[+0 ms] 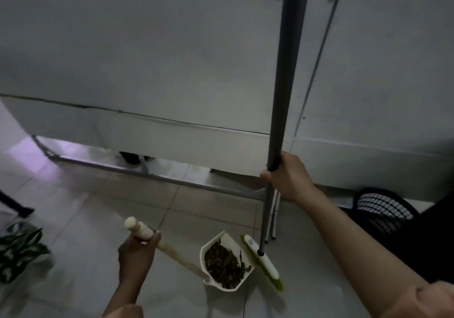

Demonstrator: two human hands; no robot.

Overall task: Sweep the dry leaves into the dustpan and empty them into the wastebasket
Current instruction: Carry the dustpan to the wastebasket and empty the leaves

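A cream dustpan stands on the tiled floor, low in the middle of the head view, with a heap of dry brown leaves inside it. My left hand grips the top of its long cream handle. Right beside the pan's open mouth lies the white and green broom head. My right hand grips the broom's grey pole, which rises to the top edge. A black mesh wastebasket stands at the right, by the wall.
A grey wall panel with a metal base rail runs across the back. Thin metal legs stand just behind the broom. A green leafy plant is at the left edge, a dark bar above it.
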